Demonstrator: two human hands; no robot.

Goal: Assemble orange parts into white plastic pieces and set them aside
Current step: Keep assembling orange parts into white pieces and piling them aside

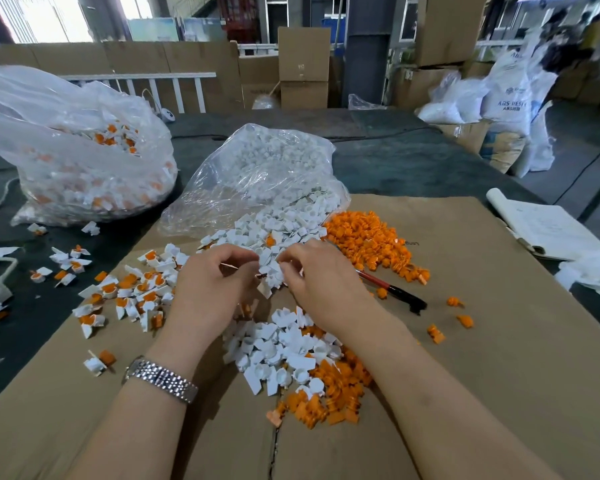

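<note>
Lower frame: two bare forearms enter from the bottom edge; a metal wristwatch (160, 378) sits on the left wrist.

Lower centre: a loose heap of orange parts (329, 393) on the cardboard sheet (499, 358), with a heap of white plastic pieces (274, 351) lying partly over its upper side, between the two wrists.

Centre: left hand (208, 285) and right hand (321, 282), backs toward the camera, fingers curled inward and fingertips close together over the white pile. A white piece (265, 287) shows between the two hands; which hand pinches it, and whether either holds anything else, cannot be told.

Left of centre: assembled pieces (132, 292), white with orange inserts, scattered on the cardboard and over its edge onto the dark table (413, 161).

Right of centre: a red and black pen (392, 289) lying just beside the right hand; a few stray orange parts near it.

Centre right: a larger orange pile (371, 237) touching white pieces that spill from an open clear bag (257, 174).

Upper left: a second clear bag (84, 147), holding assembled white-and-orange pieces.

Right edge: an open booklet (544, 226).

Upper frame: stacked cardboard boxes (303, 67), white sacks (510, 98) at upper right.
</note>
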